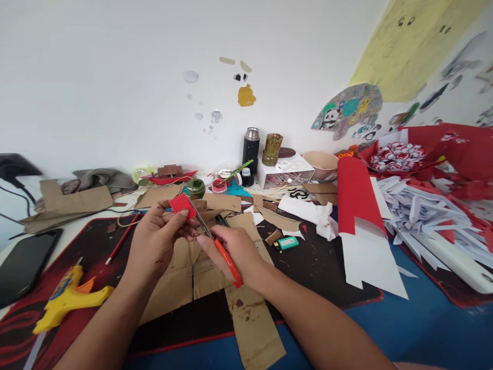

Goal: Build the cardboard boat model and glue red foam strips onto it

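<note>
Between the fingers of my left hand (pixel 159 234) is a small red corrugated piece (pixel 182 205), raised above the work mat. My right hand (pixel 234 252) is closed round the orange handles of a pair of scissors (pixel 229 261). The scissor blades point up and left, with their tips beside the right edge of the red piece; whether they touch it I cannot tell. Brown cardboard (pixel 173 288) lies beneath both hands, and a stained cardboard strip (pixel 254 326) reaches toward the front edge.
A yellow glue gun (pixel 69 303) and a black phone (pixel 29 262) lie at the left. Paint jars (pixel 196 188), a black flask (pixel 251 151) and a white box (pixel 285 174) stand at the back. A green lighter (pixel 288 243), red paper (pixel 358 195) and paper strips (pixel 419 210) are at the right.
</note>
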`<state>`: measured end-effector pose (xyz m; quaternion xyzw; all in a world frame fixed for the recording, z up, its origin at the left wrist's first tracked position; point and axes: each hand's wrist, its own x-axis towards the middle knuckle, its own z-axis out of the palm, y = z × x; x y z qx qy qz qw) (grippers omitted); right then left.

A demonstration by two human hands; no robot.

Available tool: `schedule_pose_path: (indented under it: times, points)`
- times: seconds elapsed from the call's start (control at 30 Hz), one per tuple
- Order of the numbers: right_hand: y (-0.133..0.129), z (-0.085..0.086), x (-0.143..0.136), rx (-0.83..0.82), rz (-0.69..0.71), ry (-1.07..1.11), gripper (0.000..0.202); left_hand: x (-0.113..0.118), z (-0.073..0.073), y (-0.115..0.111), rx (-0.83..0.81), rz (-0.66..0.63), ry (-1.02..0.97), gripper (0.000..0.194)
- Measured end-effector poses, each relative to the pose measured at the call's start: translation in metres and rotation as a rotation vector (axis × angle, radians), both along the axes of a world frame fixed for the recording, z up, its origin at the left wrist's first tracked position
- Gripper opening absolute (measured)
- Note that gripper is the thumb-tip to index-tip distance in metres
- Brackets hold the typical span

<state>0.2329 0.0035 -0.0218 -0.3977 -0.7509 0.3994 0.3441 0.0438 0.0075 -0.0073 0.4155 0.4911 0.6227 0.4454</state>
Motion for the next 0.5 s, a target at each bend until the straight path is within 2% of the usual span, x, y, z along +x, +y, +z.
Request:
schedule_pose_path:
  times: [0.5]
  points:
    - [0.0002, -0.0019, -0.002, 0.049, -0.024, -0.053, 0.049, 0.0025, 0.0015, 0.0012, -0.036, 0.012, -0.043, 0.044]
